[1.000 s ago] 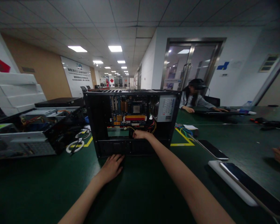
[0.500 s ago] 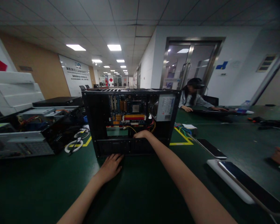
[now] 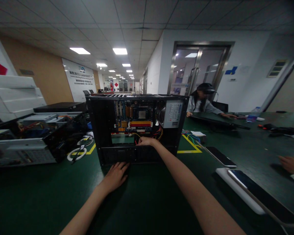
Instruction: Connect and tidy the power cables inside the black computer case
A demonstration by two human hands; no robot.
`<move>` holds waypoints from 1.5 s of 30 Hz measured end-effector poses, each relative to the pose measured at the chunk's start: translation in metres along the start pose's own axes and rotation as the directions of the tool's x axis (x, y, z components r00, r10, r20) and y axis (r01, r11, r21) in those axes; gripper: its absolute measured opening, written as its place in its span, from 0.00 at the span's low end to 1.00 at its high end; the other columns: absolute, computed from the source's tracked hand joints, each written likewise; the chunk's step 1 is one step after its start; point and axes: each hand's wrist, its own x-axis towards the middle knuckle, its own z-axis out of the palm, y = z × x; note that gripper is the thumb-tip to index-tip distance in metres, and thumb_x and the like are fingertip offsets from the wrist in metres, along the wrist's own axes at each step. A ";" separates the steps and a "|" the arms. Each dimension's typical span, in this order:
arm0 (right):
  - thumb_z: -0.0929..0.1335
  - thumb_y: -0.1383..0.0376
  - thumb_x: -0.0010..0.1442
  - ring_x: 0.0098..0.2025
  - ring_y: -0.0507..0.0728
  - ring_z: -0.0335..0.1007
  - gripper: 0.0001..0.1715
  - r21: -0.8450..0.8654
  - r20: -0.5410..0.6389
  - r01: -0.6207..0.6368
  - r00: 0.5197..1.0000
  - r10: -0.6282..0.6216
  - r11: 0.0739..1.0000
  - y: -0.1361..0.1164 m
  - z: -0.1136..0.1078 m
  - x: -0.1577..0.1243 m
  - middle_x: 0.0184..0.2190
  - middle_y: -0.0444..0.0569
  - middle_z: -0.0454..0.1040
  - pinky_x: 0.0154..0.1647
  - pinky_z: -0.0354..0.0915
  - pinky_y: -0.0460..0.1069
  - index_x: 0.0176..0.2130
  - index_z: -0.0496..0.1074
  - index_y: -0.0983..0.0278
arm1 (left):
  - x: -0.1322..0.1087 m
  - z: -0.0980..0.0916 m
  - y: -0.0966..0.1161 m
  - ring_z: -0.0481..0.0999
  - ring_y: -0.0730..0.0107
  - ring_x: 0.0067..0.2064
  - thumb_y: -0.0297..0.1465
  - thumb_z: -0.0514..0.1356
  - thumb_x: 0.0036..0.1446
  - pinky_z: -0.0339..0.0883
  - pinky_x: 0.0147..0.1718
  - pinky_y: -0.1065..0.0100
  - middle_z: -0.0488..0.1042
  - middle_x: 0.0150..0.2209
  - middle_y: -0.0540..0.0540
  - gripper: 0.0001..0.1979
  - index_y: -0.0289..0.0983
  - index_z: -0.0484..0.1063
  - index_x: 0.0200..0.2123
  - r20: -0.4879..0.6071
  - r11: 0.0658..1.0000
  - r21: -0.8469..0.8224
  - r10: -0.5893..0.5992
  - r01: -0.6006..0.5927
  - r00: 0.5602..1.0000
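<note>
An open black computer case stands on the green table in front of me. Inside it are a motherboard with red and yellow memory slots and a silver power supply at upper right. My right hand reaches over the case's lower panel, fingers closed together. A bit of red and a dark part show at its fingertips; what it holds is too small to make out. A thin yellow wire with a pale connector hangs just above. My left hand lies with fingers spread on the table, fingertips at the case's bottom edge.
Another opened computer case lies to the left, beside a coiled white cable. On the right are phones and a white slab. A co-worker sits across the table; another person's hand is at far right.
My right hand has lifted slightly inside the case, and a bit of red now shows at its fingertips. My left hand stays put. The person's hand at far right has moved inward.
</note>
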 end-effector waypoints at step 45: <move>0.56 0.77 0.58 0.34 0.55 0.70 0.07 0.977 0.122 -0.158 0.964 0.235 0.144 0.018 -0.021 0.002 0.29 0.53 0.68 0.30 0.70 0.51 0.34 0.59 0.71 | 0.001 0.003 0.000 0.57 0.60 0.53 0.32 0.49 0.52 0.52 0.49 0.58 0.59 0.53 0.44 0.25 0.41 0.52 0.55 -0.004 1.000 -0.011 -0.002 0.002 1.000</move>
